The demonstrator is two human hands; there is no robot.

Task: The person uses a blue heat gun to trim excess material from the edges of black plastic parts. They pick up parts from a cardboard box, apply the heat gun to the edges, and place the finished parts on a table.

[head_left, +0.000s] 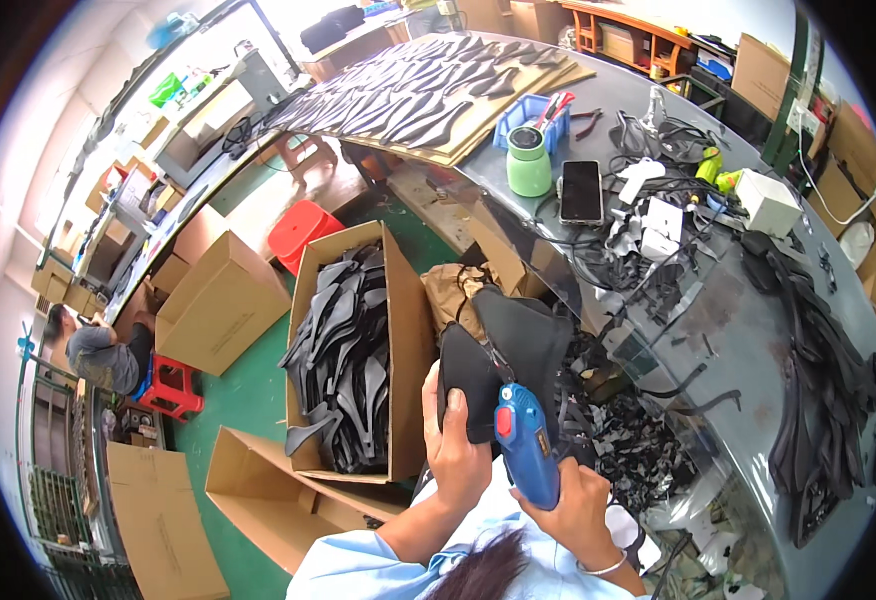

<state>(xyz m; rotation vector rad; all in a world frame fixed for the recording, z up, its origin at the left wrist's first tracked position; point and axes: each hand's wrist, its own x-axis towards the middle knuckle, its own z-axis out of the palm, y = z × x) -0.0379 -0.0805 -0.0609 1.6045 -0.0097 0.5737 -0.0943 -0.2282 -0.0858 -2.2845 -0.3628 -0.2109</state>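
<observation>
Head view: the left hand (458, 460) is clamped on a black two-lobed piece (465, 390), located between the open carton (410, 375) of black parts (343, 340) and the grey desk (658, 365). The right hand (580, 508) is closed around a blue handheld tool (528, 450), its tip at the piece; contact cannot be confirmed. A phone (582, 192) lies on the desk.

Downward fisheye view from head height
</observation>
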